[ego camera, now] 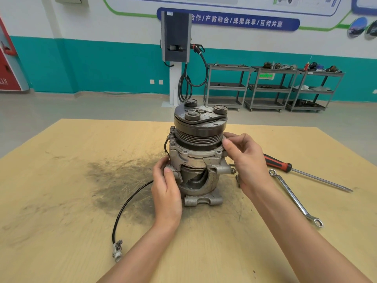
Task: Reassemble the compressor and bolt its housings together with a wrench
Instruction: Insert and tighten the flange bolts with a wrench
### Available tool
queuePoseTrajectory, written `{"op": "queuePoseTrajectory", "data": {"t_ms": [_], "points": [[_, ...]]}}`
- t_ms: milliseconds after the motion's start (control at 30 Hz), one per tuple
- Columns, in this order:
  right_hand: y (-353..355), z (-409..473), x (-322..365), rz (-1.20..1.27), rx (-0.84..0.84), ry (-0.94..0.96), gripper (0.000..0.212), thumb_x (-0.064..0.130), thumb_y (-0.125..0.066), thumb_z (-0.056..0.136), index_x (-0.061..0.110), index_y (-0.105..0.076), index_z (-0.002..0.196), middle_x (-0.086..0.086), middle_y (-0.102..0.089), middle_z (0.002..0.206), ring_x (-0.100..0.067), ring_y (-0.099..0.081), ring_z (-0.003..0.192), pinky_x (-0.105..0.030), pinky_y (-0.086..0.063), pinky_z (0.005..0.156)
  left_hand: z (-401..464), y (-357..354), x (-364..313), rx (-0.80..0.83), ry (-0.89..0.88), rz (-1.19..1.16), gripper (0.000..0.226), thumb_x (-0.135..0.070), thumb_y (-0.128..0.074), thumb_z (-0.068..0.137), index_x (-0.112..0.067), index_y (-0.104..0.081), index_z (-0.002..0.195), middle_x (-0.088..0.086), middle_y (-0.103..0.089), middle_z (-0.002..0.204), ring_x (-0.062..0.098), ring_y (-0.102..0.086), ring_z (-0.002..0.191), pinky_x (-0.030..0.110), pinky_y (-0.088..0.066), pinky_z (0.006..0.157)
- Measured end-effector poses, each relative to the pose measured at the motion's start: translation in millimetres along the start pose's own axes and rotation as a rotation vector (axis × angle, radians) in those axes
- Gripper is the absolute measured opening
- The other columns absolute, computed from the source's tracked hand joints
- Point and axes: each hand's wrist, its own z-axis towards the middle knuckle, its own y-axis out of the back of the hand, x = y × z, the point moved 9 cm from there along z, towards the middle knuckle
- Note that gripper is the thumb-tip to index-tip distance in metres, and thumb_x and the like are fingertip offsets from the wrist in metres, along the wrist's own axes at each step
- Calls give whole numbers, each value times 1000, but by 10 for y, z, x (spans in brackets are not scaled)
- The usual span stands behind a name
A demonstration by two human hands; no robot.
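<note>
A black cable (130, 203) with a connector plug (118, 250) lies nearest on the tan surface (51, 201), curving up to the compressor (199, 158), which stands upright at the centre beside a dark smudge. The left hand (166, 186) has its grip curled round the lower housing's left edge; the right hand (244, 158) pinches the upper housing flange under the pulley. To the right lie a wrench (295, 199) and, farther back, a red-handled screwdriver (302, 172). Carts (271, 88) line the far wall.
</note>
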Motion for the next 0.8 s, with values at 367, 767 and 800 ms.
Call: {"op": "queuePoseTrajectory", "data": {"t_ms": [367,767,800], "points": [[-12,-1,-29,72,22,3,12,7,-66,89,15,-59,82,-9,-66,118,-23,-60,116,-45,-41,105,7,8,19,-6,10,1,25,-17,-35,105,-27,-49,124,-27,-54,113,-18,-50,102,-2,-34,79],[13,-11,-26,16,45,14,5,12,-64,91,17,-62,89,1,-68,113,-15,-59,113,-41,-42,101,5,-2,4,2,-2,-3,25,-16,-35,105,-26,-48,124,-28,-53,113,-24,-48,101,-3,-33,79],[19,-2,-22,8,28,18,6,12,-66,90,14,-60,88,-3,-67,117,-19,-59,117,-46,-41,105,4,-5,4,1,-2,-5,25,-16,-35,105,-26,-49,124,-28,-54,113,-24,-49,100,-3,-33,78]]}}
